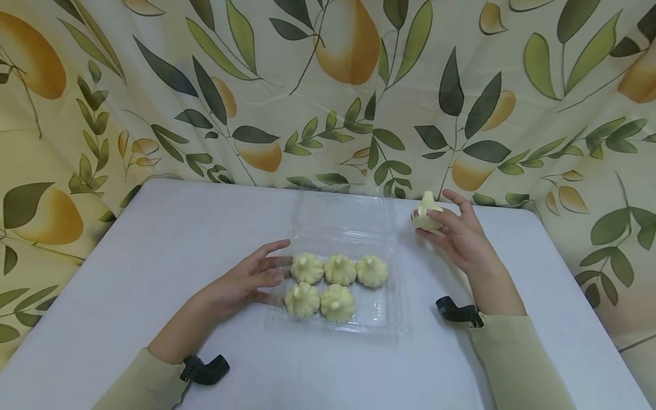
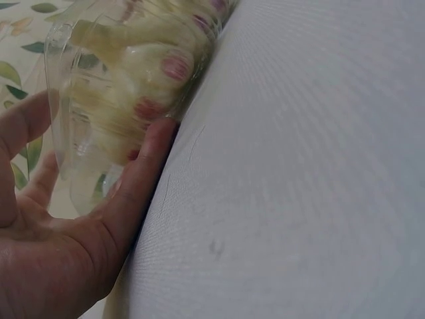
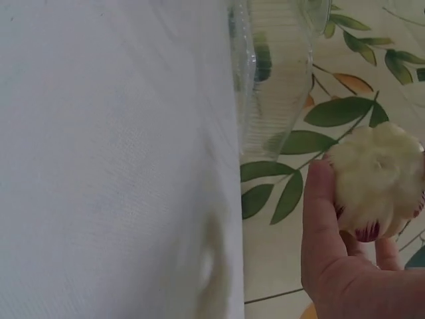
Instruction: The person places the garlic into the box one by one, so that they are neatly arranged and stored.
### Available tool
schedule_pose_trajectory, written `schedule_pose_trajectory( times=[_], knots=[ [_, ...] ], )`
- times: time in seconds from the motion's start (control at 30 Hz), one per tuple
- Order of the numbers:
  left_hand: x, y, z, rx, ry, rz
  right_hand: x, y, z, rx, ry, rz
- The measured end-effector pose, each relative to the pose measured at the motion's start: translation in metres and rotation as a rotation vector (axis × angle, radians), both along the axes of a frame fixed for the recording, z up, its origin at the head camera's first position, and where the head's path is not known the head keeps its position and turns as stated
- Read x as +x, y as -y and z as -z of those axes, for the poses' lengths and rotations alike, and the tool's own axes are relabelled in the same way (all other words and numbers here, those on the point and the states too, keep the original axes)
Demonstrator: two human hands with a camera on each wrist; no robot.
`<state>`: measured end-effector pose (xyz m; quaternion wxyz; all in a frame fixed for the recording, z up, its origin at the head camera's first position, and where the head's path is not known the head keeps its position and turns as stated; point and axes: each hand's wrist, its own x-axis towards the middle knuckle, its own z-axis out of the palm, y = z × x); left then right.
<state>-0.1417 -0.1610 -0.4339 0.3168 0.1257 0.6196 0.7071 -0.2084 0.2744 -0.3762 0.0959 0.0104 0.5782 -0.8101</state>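
A clear plastic clamshell box (image 1: 379,316) lies on the table with its lid (image 1: 342,213) folded back. Inside it are pale garlic bulbs (image 1: 340,269), three in the far row and two in the near row. The near row's right side shows bare plastic. My left hand (image 1: 251,279) rests against the box's left wall, its fingers spread and fairly straight. In the left wrist view, purple-red patches show on the bulbs through the plastic. Above the table, to the right of the lid, my right hand (image 1: 458,230) pinches another garlic bulb (image 1: 426,212), stem up, between thumb and fingers.
A white-covered table (image 1: 205,228) bears the box. Behind it hangs a curtain (image 1: 318,102) patterned with fruit and leaves. Each wrist wears a small black camera, one on the left (image 1: 207,370) and one on the right (image 1: 458,312).
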Motion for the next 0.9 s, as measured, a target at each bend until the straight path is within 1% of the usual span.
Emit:
schedule_pose_trajectory(
  times=[0.1, 0.17, 0.33, 0.5, 0.67, 0.73, 0.9],
  knots=[
    [-0.004, -0.002, -0.002, 0.010, 0.001, 0.006, 0.003, -0.002, -0.006, 0.087, -0.032, -0.049],
    [-0.005, -0.003, -0.003, 0.013, 0.004, 0.005, 0.005, -0.002, -0.009, 0.129, -0.052, -0.095],
    [-0.004, -0.003, -0.005, 0.017, 0.016, -0.006, 0.007, 0.004, -0.013, 0.190, -0.073, -0.178],
    [-0.002, -0.001, -0.004, 0.023, 0.018, -0.009, 0.010, 0.009, -0.013, 0.214, -0.124, -0.215],
    [0.000, 0.000, -0.002, 0.027, 0.019, -0.010, 0.013, 0.012, -0.010, 0.281, -0.195, -0.252],
    [0.000, 0.000, -0.002, 0.023, 0.018, -0.011, 0.014, 0.015, -0.009, 0.303, -0.205, -0.265],
    [-0.001, 0.000, -0.001, 0.012, 0.016, -0.010, 0.016, 0.021, -0.011, 0.352, -0.196, -0.268]
  ],
)
